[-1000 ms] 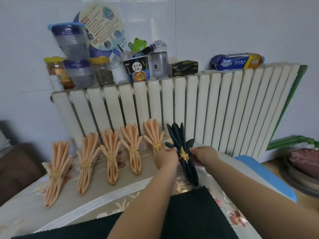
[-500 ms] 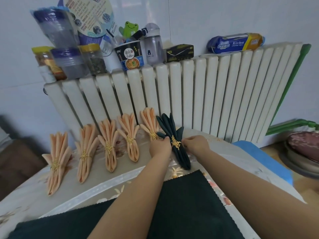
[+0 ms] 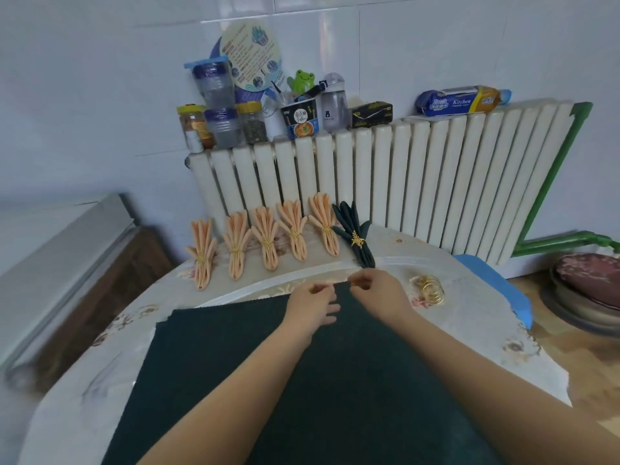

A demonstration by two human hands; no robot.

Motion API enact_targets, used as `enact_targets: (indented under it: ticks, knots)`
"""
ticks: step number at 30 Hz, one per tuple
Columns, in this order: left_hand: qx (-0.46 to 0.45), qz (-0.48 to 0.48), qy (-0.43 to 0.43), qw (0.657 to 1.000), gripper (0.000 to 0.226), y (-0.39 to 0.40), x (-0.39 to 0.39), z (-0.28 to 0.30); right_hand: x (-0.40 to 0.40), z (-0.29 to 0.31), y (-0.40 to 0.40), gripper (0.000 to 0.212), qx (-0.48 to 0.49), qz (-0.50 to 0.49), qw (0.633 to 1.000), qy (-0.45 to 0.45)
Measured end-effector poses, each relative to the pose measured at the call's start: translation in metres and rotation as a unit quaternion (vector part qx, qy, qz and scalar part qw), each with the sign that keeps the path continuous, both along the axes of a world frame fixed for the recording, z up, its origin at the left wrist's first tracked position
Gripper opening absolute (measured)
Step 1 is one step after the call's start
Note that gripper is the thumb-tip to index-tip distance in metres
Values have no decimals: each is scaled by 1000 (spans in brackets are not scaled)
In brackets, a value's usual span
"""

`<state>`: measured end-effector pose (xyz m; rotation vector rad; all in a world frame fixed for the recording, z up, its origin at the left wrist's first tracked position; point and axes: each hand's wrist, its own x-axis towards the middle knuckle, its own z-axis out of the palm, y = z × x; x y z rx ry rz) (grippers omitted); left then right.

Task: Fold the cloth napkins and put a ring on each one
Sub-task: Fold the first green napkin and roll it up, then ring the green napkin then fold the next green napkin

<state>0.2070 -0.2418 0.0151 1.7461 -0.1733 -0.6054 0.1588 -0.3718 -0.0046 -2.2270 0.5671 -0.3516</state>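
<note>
While the ringed napkin (image 3: pixel 355 236) is lying behind, my left hand (image 3: pixel 313 305) and right hand (image 3: pixel 379 292) are each pinching the flat cloth's (image 3: pixel 268 374) far edge on the bench (image 3: pixel 469 347).

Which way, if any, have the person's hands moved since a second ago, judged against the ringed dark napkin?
Yes. The left hand and right hand have left the ringed dark napkin and come nearer the person, to the flat dark cloth's far edge.

Both hands (image 3: pixel 349 293) pinch the flat dark napkin's (image 3: pixel 235 357) far edge.
</note>
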Motion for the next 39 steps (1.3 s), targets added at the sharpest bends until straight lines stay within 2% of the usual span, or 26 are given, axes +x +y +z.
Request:
enact_targets:
  ticks: [7,12,15,19,22,27,31,36,39]
  knots:
    - [92,-64,-109,988,11,113,-88,-17,-103,-9,80,25,-52,96,993,38]
    - [205,-129,-190,951,7,177,-129,-45,-154,-26,116,25,-86,152,981,82]
    - [234,-136,-220,937,7,216,-156,-55,-185,-40,135,24,-125,185,970,97]
    - [229,-138,-234,935,8,249,-172,-61,-211,-49,143,24,-175,221,958,61]
    - [239,-165,-247,924,7,267,-184,-68,-230,-53,147,34,-194,258,944,75]
    - [254,-187,-287,904,24,278,-207,-72,-261,-60,149,42,-156,279,944,87]
    - [246,-211,-284,902,31,281,-217,-72,-279,-58,151,42,-117,298,942,99]
    - [220,-218,-260,915,22,281,-226,-70,-288,-57,158,18,-77,284,953,75]
    - [212,-222,-238,922,13,279,-228,-66,-289,-56,161,18,-63,264,960,70]
